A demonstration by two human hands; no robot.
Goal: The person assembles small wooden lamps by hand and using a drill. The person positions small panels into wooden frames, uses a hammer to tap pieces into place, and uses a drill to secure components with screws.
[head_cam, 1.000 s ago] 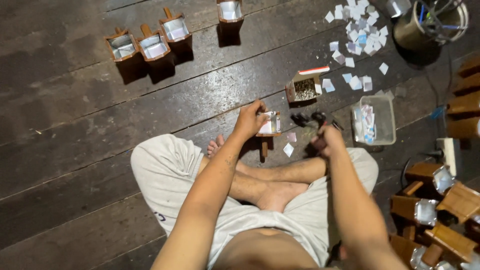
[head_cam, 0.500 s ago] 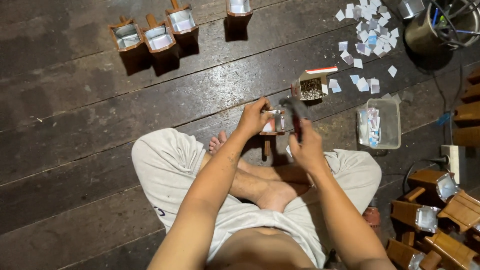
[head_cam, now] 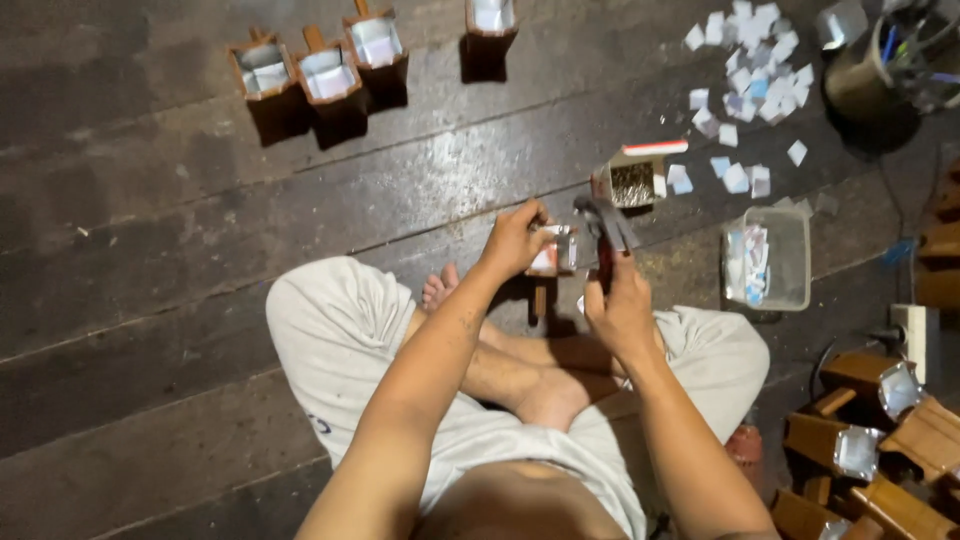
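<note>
Your left hand (head_cam: pixel 515 240) grips the small wooden box (head_cam: pixel 553 252) firmly to keep it steady above your crossed legs, and your right hand (head_cam: pixel 622 308) closes around the hammer (head_cam: pixel 603 222). The open box of nails (head_cam: pixel 630 181) sits just beyond, within reach.

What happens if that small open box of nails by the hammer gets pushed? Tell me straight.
The small box looks like thin card, so it would probably slide easily on the smooth plank floor. It lies with its open end showing and its flap up, so a hard shove may spill the contents. It is probably heavy for its size.
</note>
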